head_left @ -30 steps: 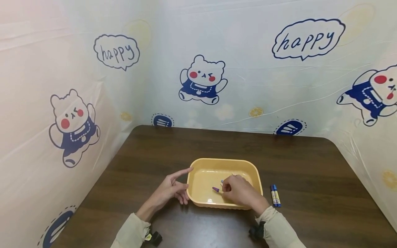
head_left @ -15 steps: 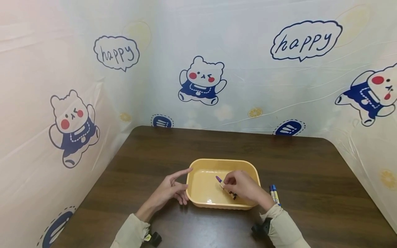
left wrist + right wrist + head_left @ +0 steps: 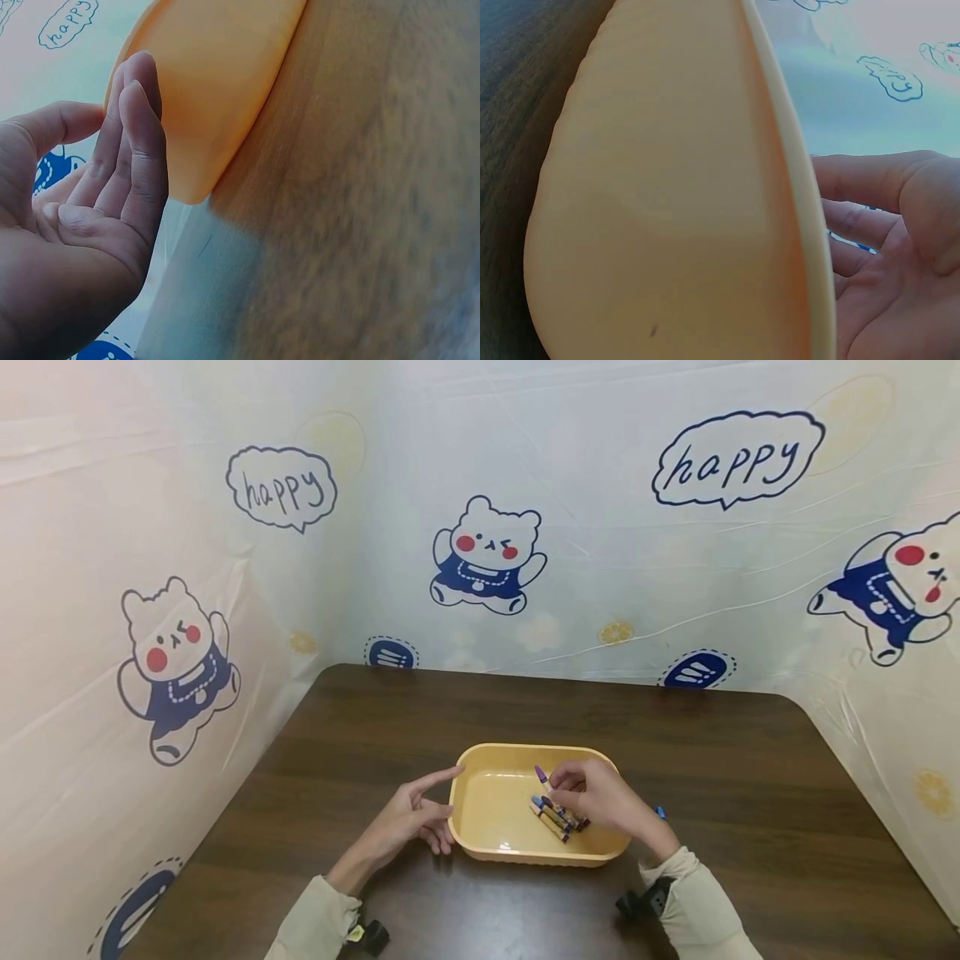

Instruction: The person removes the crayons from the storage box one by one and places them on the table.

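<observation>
We log a dark wooden table [image 3: 750, 760] filling the lower half of the head view, with a printed plastic sheet [image 3: 637, 568] of cartoon bears and "happy" speech bubbles standing round it across the upper half.

Just below the centre of the frame sits a yellow tub [image 3: 495, 810], rectangular with rounded corners, its long side running left to right. In the left wrist view its outer wall [image 3: 217, 82] fills the upper middle; in the right wrist view the wall and rim [image 3: 675, 195] take up the left and centre of the frame.

The left hand [image 3: 408, 818] rests on the table at the tub's left edge, fingers nearly straight and loosely spread, index finger pointing toward the rim; we see nothing held. The left wrist view shows those fingers [image 3: 135, 157] close to the wall, but we cannot tell whether they touch it.

The right hand [image 3: 600, 797] is over the right part of the tub, fingertips pinching the upper end of a purple crayon [image 3: 542, 775]. In the right wrist view the palm [image 3: 885, 262] shows at lower right, beyond the rim.

A small heap of crayons [image 3: 553, 814] lies on the tub floor, right of centre, just under that hand.

A blue tip of a pen [image 3: 660, 812] shows on the table, right of the tub, mostly hidden by the right wrist.
</observation>
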`<act>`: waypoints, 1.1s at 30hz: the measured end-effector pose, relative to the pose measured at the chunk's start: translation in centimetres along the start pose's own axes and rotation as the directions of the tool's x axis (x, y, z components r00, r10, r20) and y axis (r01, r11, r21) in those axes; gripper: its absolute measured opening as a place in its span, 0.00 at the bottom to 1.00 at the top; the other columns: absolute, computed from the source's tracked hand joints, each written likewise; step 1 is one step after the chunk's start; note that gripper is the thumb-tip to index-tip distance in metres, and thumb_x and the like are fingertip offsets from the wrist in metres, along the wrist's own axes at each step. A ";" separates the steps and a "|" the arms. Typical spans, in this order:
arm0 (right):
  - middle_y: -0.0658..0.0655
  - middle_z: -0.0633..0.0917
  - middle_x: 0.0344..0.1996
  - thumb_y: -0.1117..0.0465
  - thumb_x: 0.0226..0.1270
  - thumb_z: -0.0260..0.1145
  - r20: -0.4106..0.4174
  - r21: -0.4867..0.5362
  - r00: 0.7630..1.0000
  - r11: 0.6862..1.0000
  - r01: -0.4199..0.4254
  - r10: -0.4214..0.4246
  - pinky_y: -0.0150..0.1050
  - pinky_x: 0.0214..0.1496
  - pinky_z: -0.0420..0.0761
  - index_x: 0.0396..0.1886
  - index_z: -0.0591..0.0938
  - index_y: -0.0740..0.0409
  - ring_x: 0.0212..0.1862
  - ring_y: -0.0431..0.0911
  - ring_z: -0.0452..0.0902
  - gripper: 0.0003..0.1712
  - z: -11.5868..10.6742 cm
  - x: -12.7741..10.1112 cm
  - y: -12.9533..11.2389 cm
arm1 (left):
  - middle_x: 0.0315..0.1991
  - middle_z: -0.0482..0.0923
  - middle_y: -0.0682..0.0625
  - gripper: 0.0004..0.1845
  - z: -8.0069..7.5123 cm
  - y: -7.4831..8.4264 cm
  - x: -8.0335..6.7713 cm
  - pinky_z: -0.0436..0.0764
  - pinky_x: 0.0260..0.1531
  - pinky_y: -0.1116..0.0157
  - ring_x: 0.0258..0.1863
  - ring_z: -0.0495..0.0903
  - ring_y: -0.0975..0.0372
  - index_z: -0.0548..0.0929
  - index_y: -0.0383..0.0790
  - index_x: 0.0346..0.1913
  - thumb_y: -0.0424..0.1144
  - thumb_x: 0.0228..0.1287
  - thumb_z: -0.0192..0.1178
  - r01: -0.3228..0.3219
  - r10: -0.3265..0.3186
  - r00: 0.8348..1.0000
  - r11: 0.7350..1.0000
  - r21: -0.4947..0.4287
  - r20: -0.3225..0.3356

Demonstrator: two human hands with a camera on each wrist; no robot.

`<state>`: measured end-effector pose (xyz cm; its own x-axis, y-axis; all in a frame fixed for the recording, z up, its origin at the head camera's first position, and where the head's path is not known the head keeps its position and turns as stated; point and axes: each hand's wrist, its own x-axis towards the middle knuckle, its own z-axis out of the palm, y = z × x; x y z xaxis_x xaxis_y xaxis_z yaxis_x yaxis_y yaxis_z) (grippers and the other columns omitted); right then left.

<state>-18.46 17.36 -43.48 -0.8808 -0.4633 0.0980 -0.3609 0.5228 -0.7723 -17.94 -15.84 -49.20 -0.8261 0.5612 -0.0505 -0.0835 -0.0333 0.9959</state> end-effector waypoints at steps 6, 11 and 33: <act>0.49 0.84 0.29 0.65 0.64 0.70 0.004 0.014 0.998 0.998 -0.060 0.060 0.33 0.37 0.82 0.35 0.85 0.61 0.34 0.41 0.79 0.03 -0.4 -0.1 0.1 | 0.25 0.85 0.38 0.33 0.1 0.1 0.0 0.86 0.23 0.60 0.21 0.85 0.56 0.58 0.39 0.77 0.29 0.73 0.54 -0.003 0.003 1.000 1.000 -0.003 0.003; 0.49 0.84 0.29 0.66 0.63 0.71 -0.003 0.030 0.995 0.994 -0.101 0.101 0.33 0.37 0.82 0.36 0.85 0.59 0.34 0.42 0.79 0.03 -0.7 -0.2 -0.1 | 0.25 0.85 0.38 0.33 0.1 0.2 0.2 0.86 0.23 0.60 0.22 0.85 0.56 0.58 0.39 0.77 0.30 0.73 0.55 -0.008 0.008 1.000 1.000 0.003 0.002; 0.59 0.87 0.35 0.60 0.64 0.72 -0.174 0.246 0.935 0.933 -0.262 0.309 0.43 0.37 0.87 0.42 0.84 0.66 0.35 0.48 0.85 0.13 -4.3 -5.9 0.4 | 0.26 0.85 0.37 0.33 -0.1 -0.2 0.1 0.87 0.27 0.54 0.23 0.86 0.52 0.58 0.39 0.77 0.29 0.73 0.54 -0.015 0.015 1.000 1.000 -0.004 0.012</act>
<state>-14.72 23.37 -41.72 -0.9884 -0.1474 -0.0375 -0.0304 0.4330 -0.9009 -18.09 -15.84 -49.38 -0.8208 0.5702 -0.0343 -0.0732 -0.0454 0.9963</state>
